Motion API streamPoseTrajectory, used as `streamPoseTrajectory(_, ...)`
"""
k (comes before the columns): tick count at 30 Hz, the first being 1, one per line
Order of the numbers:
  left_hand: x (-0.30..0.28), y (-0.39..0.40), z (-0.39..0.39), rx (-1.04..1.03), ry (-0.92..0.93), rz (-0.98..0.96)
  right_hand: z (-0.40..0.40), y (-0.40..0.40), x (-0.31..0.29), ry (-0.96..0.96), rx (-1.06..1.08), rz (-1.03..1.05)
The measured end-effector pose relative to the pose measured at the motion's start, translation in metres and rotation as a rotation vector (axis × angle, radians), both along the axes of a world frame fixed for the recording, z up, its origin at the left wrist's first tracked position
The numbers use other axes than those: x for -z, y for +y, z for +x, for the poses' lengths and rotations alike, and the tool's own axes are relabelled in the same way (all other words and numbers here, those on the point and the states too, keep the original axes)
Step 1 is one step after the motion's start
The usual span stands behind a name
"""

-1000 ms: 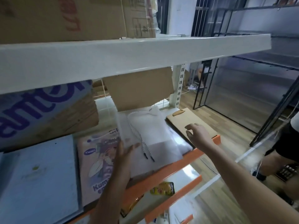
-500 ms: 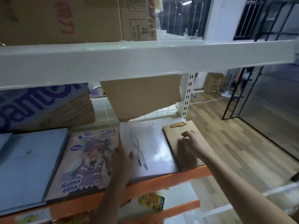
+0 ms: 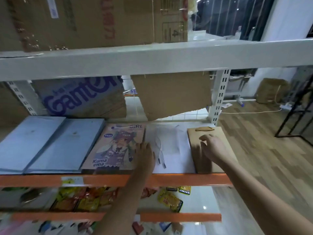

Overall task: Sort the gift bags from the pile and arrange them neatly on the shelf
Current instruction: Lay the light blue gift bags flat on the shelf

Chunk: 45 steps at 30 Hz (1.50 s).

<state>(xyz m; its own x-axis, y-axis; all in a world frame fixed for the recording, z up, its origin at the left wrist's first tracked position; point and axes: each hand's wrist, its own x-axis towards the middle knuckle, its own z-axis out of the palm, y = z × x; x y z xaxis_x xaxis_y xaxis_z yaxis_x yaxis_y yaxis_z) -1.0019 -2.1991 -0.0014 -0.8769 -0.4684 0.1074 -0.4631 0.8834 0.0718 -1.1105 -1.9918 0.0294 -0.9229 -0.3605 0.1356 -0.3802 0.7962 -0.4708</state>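
Flat gift bags lie in a row on the shelf (image 3: 177,179) with the orange front rail. From left: two pale blue bags (image 3: 30,141) (image 3: 67,143), a cartoon-girl bag (image 3: 115,146), a white bag (image 3: 171,150) with cord handles, and a brown kraft bag (image 3: 201,150). My left hand (image 3: 144,156) rests flat on the seam between the cartoon bag and the white bag. On the kraft bag rests my right hand (image 3: 211,148), fingers spread, palm down. Neither hand grips anything.
Cardboard boxes (image 3: 81,97) stand behind the bags, and a torn cardboard sheet (image 3: 171,95) hangs at the back. The white shelf above (image 3: 152,56) carries a large carton (image 3: 94,21). Snack packets (image 3: 169,200) fill the lower shelf. Wooden floor lies to the right.
The white bag has been laid flat and pushed square between its neighbours. My left hand slid to its left edge; my right hand settled onto the kraft bag. The view shifted left.
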Motion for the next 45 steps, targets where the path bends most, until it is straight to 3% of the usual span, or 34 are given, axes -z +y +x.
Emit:
streamPoseTrajectory(3, -0.015, -0.014, 0.014, 0.032, 0.029, -0.039, 0.011, -0.042, -0.003, 0.065, -0.07, -0.044)
streamPoseTrajectory(8, -0.041, -0.085, 0.063, 0.007, 0.055, -0.099, 0.054, -0.132, -0.013, 0.142, -0.27, 0.059)
streamPoseTrajectory(14, -0.073, -0.205, 0.165, -0.155, -0.02, -0.225, 0.135, -0.266, -0.022, 0.295, -0.462, 0.203)
streamPoseTrajectory(17, -0.083, -0.264, 0.226, -0.221, -0.022, -0.301, 0.186, -0.342, -0.029, 0.277, -0.543, 0.179)
streamPoseTrajectory(29, -0.063, -0.464, 0.43, -0.585, -0.052, -0.211, 0.355, -0.586, -0.007, 0.305, -0.921, 0.106)
streamPoseTrajectory(35, -0.046, -0.58, 0.489, -0.702, -0.062, -0.189, 0.385, -0.723, -0.01, 0.25, -1.003, 0.046)
streamPoseTrajectory(45, -0.061, -0.791, 0.526, -0.836, -0.038, -0.136, 0.393, -0.952, -0.019, 0.101, -0.965, 0.062)
